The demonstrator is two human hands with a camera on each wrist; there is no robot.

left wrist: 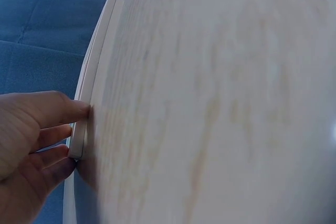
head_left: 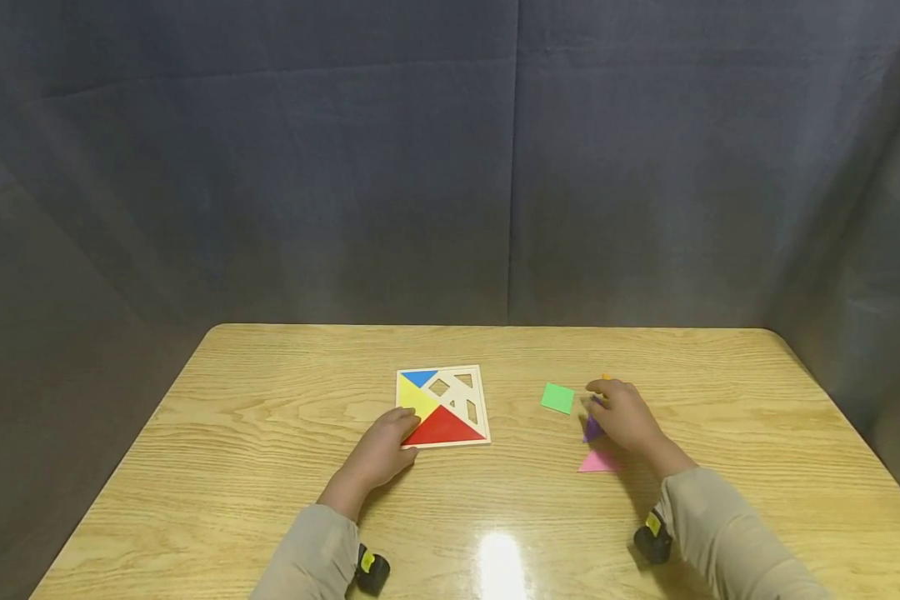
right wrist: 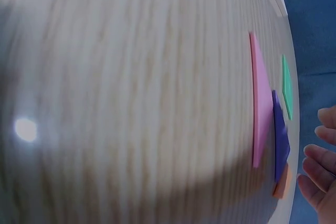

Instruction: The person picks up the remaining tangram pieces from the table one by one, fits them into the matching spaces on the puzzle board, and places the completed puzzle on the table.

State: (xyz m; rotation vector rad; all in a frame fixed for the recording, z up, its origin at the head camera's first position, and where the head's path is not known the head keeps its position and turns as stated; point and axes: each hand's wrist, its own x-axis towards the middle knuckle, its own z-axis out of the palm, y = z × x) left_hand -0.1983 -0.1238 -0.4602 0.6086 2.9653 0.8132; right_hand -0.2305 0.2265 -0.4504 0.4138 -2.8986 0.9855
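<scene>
A square tangram board [head_left: 484,417] lies left of the table's middle, with a blue triangle [head_left: 419,377], a yellow triangle [head_left: 412,397] and a red triangle [head_left: 444,427] set in it. My left hand [head_left: 381,450] grips the board's near left corner, as the left wrist view also shows along the board's edge [left wrist: 100,51]. My right hand [head_left: 627,419] hovers with spread fingers over a purple piece [head_left: 592,429] and an orange piece [right wrist: 282,183], holding nothing. A pink triangle [right wrist: 261,108] lies nearer me, partly under that hand in the head view.
A green square [head_left: 558,398] lies between the board and my right hand. Several cut-outs show bare in the board's right half. The wooden table [head_left: 232,450] ends at a dark curtain [head_left: 345,208] behind and at both sides.
</scene>
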